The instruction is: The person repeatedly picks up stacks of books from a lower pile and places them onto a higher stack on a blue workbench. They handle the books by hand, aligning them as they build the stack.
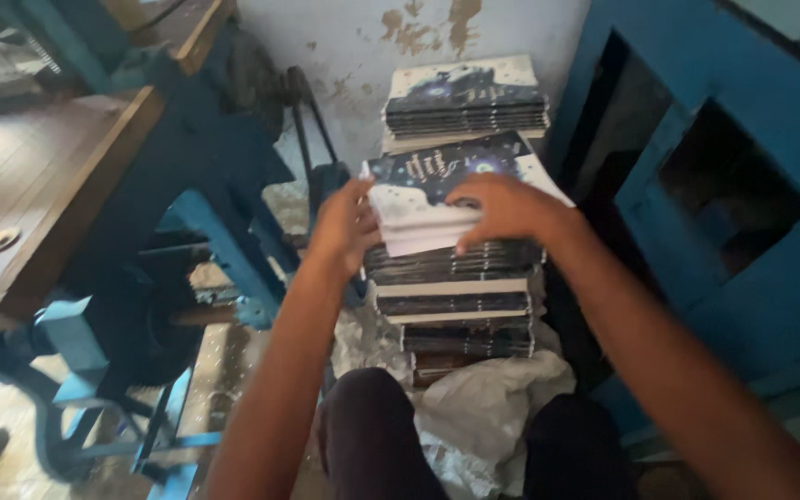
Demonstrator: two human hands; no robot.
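**Mia:** What do the hands hold?

**Ben:** Both hands hold a small bundle of books [437, 199]. The left hand [344, 227] is closed on its edge at nine o'clock. The right hand [502, 208] lies flat on top, with fingers curled over the front edge. The bundle sits near the middle of the view, a bit toward twelve o'clock.

**Mia:** What do the books look like?

**Ben:** The top cover is dark blue, like a night sky, with small white specks and a pale round spot. The page edges are white. The bundle is thin and tilts a little.

**Mia:** What is under it?

**Ben:** A tall stack of books [456, 296], the same kind. The bundle rests on top of it. The stack is not neat. Some layers stick out to the side.

**Mia:** And behind?

**Ben:** A second stack [465, 102] at twelve o'clock, against a white wall with peeling paint [418, 32].

**Mia:** Is there much room?

**Ben:** Not much. A blue metal frame [743, 185] stands close at three o'clock, just beside the stack. At nine o'clock a dark blue machine with a wooden top [48, 194] stands, with a narrow gap between it and the books. At six o'clock crumpled white sheeting [483, 407] lies at the foot of the stack, and the person's knees [372, 435] are close to it.
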